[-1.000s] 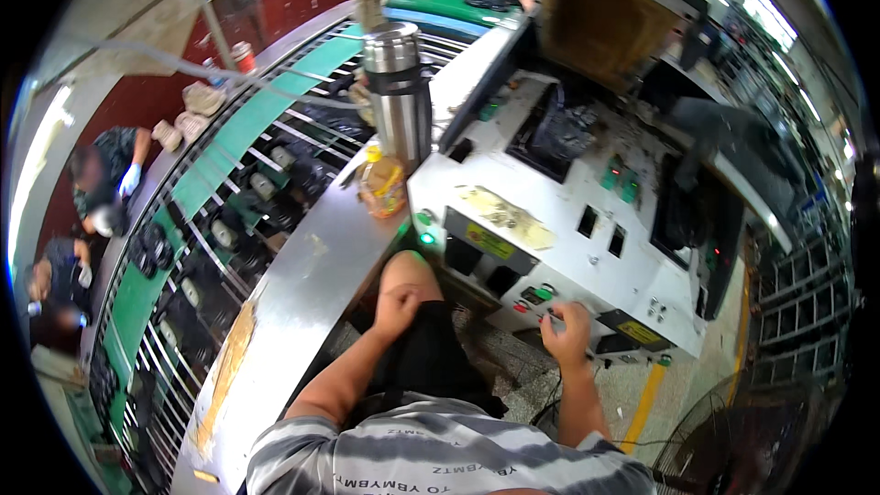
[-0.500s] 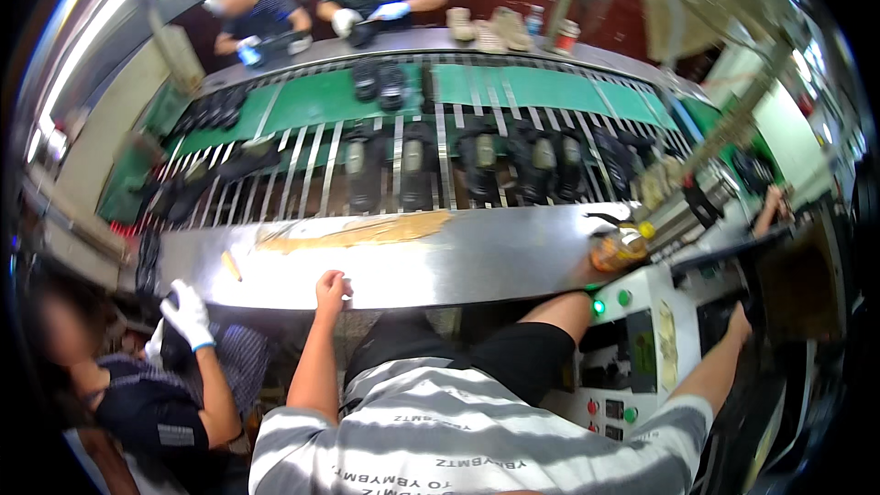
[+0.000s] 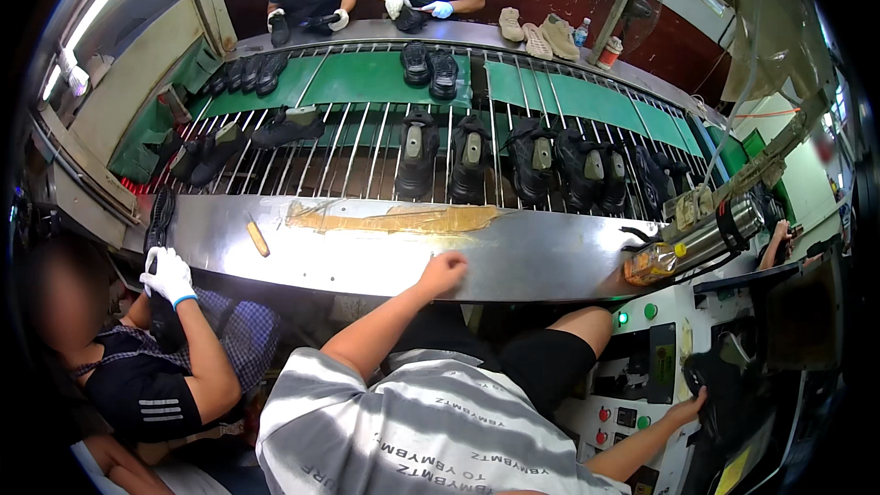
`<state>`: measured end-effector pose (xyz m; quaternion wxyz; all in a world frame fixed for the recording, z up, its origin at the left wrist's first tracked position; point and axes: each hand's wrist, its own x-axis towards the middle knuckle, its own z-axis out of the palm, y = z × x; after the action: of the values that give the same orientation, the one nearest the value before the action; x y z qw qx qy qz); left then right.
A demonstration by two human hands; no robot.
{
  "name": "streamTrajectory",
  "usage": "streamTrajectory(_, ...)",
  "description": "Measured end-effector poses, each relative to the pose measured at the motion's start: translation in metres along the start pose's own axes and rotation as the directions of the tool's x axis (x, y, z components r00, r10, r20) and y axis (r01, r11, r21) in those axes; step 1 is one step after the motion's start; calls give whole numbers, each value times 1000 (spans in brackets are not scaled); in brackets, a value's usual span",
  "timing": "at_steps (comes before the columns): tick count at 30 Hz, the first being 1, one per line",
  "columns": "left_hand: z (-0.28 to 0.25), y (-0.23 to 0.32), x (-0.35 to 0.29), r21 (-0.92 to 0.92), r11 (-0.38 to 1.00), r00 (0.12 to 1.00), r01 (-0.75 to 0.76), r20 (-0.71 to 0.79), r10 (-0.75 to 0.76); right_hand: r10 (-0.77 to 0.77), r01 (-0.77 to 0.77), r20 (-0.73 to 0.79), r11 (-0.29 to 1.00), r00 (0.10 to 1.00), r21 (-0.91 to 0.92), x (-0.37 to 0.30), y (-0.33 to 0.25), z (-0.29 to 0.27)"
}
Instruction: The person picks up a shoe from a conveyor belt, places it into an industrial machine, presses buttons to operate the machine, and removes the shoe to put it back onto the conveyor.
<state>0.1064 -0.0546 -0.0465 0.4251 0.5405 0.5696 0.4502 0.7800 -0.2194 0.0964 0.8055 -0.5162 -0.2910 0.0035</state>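
Over the near edge of the steel bench [image 3: 550, 266] hovers my left hand [image 3: 446, 272]. Its fingers are curled in and nothing shows in them. Low on the right, beside the machine's control panel, my right hand [image 3: 689, 405] grips a black shoe [image 3: 720, 380] by its near end. A grey-green piece shows in that shoe's opening. Part of the shoe blends into the dark machine behind it. To the left on the bench lies a tool with a yellow wooden handle [image 3: 258, 238]. Brownish tape [image 3: 385, 217] covers a strip of the bench top.
Across the bench, a roller conveyor [image 3: 357, 165] carries several black shoes [image 3: 417, 156]. A bottle with a yellow cap [image 3: 653, 263] and a steel flask [image 3: 724, 231] stand at the bench's right end. A white-gloved co-worker [image 3: 170, 277] sits close on my left; two others work opposite.
My left hand has moved right and forward over the bench edge. My right hand has come lower and nearer, now with the black shoe in it. The whole view has shifted.
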Motion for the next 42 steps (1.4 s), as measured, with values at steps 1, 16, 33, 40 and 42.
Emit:
streamTrajectory(1,11,31,-7,-47,989,974,139,186,-128,160,-159,-22,987,987,35,-30,-15,25)
streamTrajectory(16,-136,109,-98,-836,503,931,-218,-333,-149,-206,150,970,963,-127,224,-321,-136,364)
streamTrajectory(33,-197,23,52,358,899,555,254,-815,168,558,425,567,375,607,-824,-216,46,230)
streamTrajectory(40,-218,-20,149,455,848,528,271,-807,264,669,-135,410,606,620,-784,-209,112,154)
streamTrajectory(42,-223,-22,162,410,880,577,238,-789,211,706,-282,351,613,616,-738,-209,126,130)
